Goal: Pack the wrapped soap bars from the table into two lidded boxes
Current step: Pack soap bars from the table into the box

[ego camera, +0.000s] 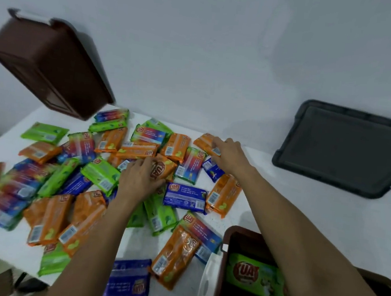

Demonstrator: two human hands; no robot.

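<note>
Dozens of wrapped soap bars (101, 174) litter the desk (268, 202). The left hand (139, 178) grips a central orange bar (164, 167); the right hand (231, 154) clasps a far orange bar (204, 142). Probably light, stiff, slick-wrapped: pinch across the short sides. One green bar (251, 277) lies in the near box (234, 234).

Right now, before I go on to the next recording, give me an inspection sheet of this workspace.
Surface: white table, largely covered with bars.
Job's things: wrapped soap bars scattered, orange, green, blue and multicolour; open brown box at near right with a green bar inside; second brown box at far left, whether lidded unclear; dark grey lid lying at far right.
Clutter: nothing seen.
Grippers: left hand grips an orange bar mid-pile; right hand curls its fingers over a far orange bar.
Cables: nothing seen.
Surroundings: plain white wall behind.
</note>
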